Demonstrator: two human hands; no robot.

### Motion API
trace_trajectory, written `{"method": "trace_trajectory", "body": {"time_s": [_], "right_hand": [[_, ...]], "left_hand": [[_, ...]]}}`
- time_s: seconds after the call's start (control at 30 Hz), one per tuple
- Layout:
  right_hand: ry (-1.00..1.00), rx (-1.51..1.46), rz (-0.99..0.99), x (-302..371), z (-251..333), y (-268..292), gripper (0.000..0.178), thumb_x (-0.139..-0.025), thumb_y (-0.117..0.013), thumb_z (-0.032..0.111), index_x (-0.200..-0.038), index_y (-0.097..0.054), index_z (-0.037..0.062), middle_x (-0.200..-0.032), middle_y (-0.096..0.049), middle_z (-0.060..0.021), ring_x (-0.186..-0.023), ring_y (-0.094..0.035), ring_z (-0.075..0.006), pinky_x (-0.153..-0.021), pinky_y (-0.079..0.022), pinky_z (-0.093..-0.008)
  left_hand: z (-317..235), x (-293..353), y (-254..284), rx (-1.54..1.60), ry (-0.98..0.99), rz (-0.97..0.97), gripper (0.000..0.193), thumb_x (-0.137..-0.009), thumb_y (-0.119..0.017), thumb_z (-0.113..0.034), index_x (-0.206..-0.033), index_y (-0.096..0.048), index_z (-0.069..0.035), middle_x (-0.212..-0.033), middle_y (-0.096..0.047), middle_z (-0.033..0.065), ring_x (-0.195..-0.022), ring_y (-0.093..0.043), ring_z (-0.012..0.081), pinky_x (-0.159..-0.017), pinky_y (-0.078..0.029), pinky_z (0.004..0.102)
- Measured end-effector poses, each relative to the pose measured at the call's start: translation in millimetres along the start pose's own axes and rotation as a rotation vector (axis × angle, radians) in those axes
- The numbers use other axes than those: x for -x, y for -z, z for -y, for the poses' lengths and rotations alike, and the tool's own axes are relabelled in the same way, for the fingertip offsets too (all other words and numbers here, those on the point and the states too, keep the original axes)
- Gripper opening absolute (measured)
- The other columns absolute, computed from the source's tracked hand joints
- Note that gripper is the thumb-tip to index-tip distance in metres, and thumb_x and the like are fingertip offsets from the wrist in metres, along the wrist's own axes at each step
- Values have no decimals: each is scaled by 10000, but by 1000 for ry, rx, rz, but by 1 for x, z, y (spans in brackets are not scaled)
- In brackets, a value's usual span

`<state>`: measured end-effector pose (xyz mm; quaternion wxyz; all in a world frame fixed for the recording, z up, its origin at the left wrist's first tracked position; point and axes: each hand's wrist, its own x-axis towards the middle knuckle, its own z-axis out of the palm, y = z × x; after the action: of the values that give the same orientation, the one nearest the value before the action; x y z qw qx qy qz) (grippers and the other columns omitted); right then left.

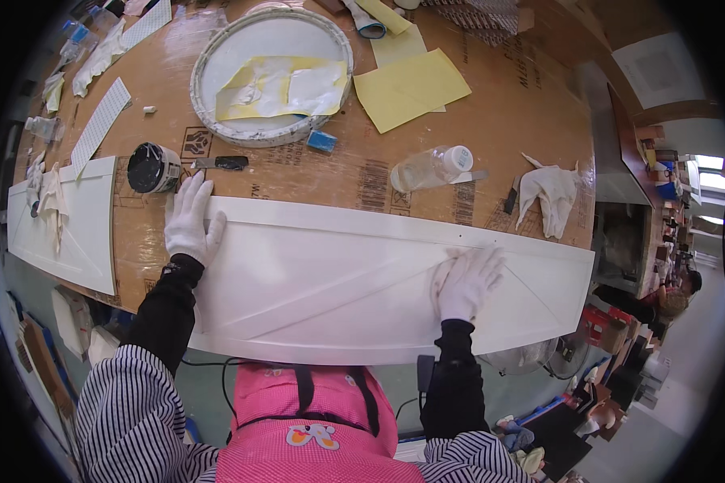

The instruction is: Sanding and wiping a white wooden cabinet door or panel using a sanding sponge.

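A long white panel (322,274) with raised borders and diagonal grooves lies before me along the table's near edge. My left hand (189,219), in a white glove, rests at the panel's left end, its fingers stretched out and the thumb on the panel. On the right part of the panel lies my right hand (469,283), also gloved, palm down over a pale cloth (441,278) that peeks out beside it. The cloth is mostly hidden by the hand. Near my left fingertips are a black-topped tub (153,168) and a dark-handled scraper (221,163).
Beyond the panel, the cardboard-covered table (314,173) bears a round white lid (274,40), yellow sandpaper sheets (411,84), a blue block (321,141), a clear bottle (432,167) and a crumpled white cloth (548,196). Another white panel (72,221) lies left. A person (675,298) is far right.
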<state>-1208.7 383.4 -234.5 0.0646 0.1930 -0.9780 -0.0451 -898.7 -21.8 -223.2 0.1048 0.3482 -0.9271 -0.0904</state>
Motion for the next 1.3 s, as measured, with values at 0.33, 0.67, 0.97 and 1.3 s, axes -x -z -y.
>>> {"method": "trace_trajectory", "body": {"time_s": [0.33,0.67,0.97,1.3], "right_hand": [[-87,-132,-60,-14,6,-10,580,-1046,-472,220,-1595,-386,55,-1610,-407,-246,-1406,-474,-433,-1161,-383,-513],[-27,-171,-115,-50,0,1,584,-997,-537,115,-1567,-421,55,-1568,-461,-218,-1394,-487,-401,-1139,-408,-506],[207,-176,-160,-90,-13,-1,507,-989,-575,169,-1483,-537,65,-1460,-587,-183,-1312,-562,-386,-1111,-416,-497],[281,-133,-133,-23,-31,-11,461,-1007,-585,189,-1435,-563,18,-1461,-551,-236,-1317,-544,-406,-1130,-406,-529]], "left_hand": [[-3,-2,5,1,22,12,584,-909,-704,-250,-1449,-562,-76,-1591,-485,139,-1506,-400,365,-1207,-382,471],[-8,0,3,-7,-2,14,606,-906,-704,-262,-1463,-550,-78,-1601,-476,131,-1512,-396,352,-1215,-373,466],[-9,-4,1,8,-1,10,593,-905,-705,-252,-1453,-560,-80,-1588,-489,136,-1498,-412,355,-1212,-378,463],[1,2,4,2,-10,-4,572,-917,-688,-233,-1449,-559,-64,-1590,-486,152,-1489,-420,383,-1204,-386,472]]}}
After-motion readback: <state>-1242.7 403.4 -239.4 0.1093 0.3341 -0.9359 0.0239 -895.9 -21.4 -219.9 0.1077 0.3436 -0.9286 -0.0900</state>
